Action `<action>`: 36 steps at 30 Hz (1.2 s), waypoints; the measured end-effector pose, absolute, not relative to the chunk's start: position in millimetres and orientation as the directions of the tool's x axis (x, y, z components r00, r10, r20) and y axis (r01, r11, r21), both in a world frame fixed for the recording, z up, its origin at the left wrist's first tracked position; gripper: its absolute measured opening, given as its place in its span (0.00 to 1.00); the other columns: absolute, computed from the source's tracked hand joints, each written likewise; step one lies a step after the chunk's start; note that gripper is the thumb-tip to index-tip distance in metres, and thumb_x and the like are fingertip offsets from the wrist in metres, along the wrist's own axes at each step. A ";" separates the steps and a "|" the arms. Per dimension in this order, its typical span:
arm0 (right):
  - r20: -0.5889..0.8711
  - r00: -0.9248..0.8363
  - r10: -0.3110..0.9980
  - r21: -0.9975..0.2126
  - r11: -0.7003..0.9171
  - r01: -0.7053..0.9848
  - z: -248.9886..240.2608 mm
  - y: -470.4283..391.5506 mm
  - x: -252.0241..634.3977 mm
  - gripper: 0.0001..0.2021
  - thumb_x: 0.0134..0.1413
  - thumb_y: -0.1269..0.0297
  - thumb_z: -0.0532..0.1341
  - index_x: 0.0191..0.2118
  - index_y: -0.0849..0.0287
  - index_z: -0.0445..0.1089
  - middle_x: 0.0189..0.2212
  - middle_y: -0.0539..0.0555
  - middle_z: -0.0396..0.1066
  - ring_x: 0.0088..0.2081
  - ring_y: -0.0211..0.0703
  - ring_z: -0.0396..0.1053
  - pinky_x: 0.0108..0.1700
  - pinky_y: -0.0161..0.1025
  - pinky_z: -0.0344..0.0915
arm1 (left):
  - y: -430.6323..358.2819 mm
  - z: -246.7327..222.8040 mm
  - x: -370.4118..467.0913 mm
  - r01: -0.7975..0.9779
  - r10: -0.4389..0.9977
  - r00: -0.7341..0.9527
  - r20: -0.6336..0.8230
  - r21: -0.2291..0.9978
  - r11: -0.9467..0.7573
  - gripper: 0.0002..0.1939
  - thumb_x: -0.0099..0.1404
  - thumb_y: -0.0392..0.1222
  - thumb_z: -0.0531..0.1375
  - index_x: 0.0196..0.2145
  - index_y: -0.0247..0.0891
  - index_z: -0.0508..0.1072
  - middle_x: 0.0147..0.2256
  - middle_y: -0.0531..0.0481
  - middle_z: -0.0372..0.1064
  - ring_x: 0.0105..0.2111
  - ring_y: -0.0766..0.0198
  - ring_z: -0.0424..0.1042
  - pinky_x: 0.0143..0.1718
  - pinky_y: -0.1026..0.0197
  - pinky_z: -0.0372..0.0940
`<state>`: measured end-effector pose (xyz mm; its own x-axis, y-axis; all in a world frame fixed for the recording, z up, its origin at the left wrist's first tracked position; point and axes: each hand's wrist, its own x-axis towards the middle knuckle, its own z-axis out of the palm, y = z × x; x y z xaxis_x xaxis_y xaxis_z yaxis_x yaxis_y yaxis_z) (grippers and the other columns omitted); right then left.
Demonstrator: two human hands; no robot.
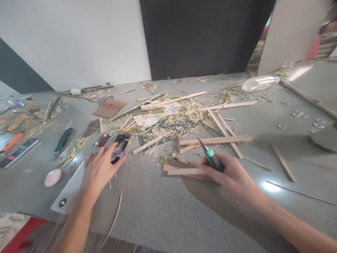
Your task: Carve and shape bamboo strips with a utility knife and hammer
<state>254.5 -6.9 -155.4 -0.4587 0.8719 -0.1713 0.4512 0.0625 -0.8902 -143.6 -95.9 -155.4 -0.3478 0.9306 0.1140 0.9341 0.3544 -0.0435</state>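
My left hand [101, 168] has its fingers and thumb around the sides of a dark smartphone [120, 147] with a lit screen, at the left of the work spot. In my right hand [226, 168] is a knife [212, 158] with a black and teal handle, its blade pointing up and to the left. Just beneath the knife lie short pale wooden strips [184, 171]. Longer wooden strips [216, 140] cross behind it, and shavings [168, 126] cover a green mat and some paper.
A white power bank [70, 193] lies under my left forearm, beside a pink oval object [53, 177]. Farther left are a utility knife [63, 141] and another phone [19, 153]. At the right lie a plastic bottle [260, 83], several metal rings [300, 113] and a round grey object [326, 137].
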 end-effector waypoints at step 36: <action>-0.173 -0.470 0.866 -0.883 0.075 0.463 -158.3 -5.3 254.4 0.19 0.66 0.43 0.59 0.39 0.55 0.70 0.27 0.49 0.64 0.28 0.40 0.59 0.30 0.40 0.56 | -90.4 -133.3 -209.4 0.861 0.947 -0.101 -0.306 0.451 0.238 0.50 0.62 0.59 0.65 0.75 0.44 0.53 0.38 0.49 0.71 0.38 0.53 0.74 0.42 0.56 0.70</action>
<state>254.4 -5.3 -158.3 -0.4699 0.8655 -0.1733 0.4634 0.0748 -0.8830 -209.4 -90.4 -133.3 -0.1013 0.9466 -0.3061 0.8605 0.2378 0.4505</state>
